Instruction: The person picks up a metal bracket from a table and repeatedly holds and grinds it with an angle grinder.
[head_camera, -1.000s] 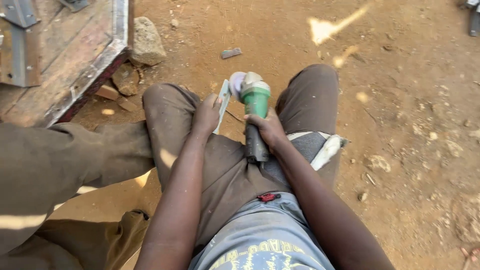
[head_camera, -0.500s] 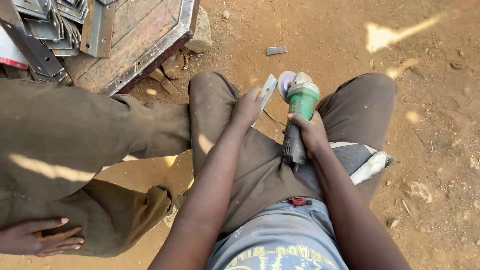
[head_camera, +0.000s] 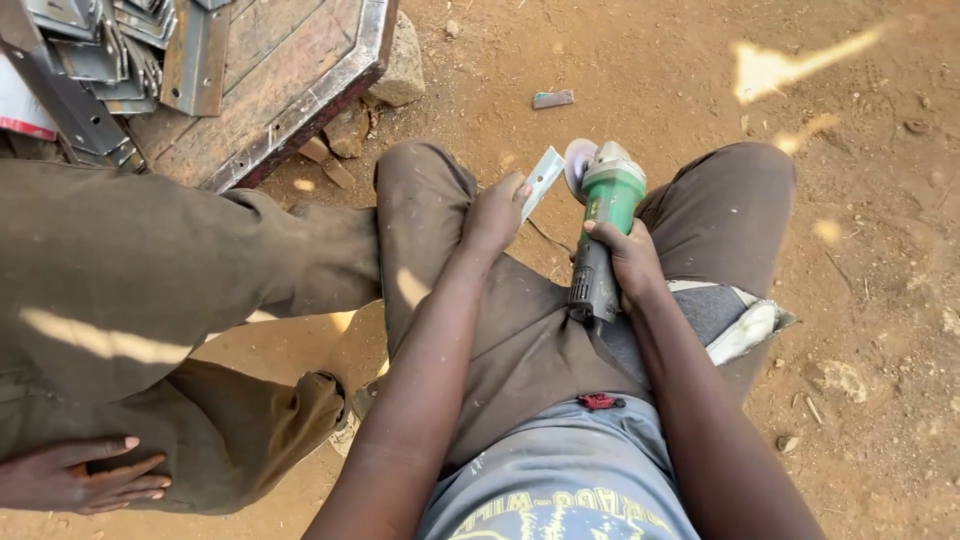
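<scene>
Grinding gear sits gripped between the person's knees in the head view: the right hand has its fingers wrapped tight round the black-handled, green-bodied angle grinder, whose pale disc points away from the fingertips. The left hand pinches a small flat strip of grey metal, its fingers closed on the lower end, the free end just beside the disc; whether they touch cannot be told.

Compared with half a second and a second back, the view has swung left, bringing in more of the wooden platform edged in steel and its stacked metal brackets; both hands keep the same grip, so the work looks unchanged.

Both forearms run straight forward over the brown trousers. Another person's hand rests flat on their own knee, well apart from the fingers.
</scene>
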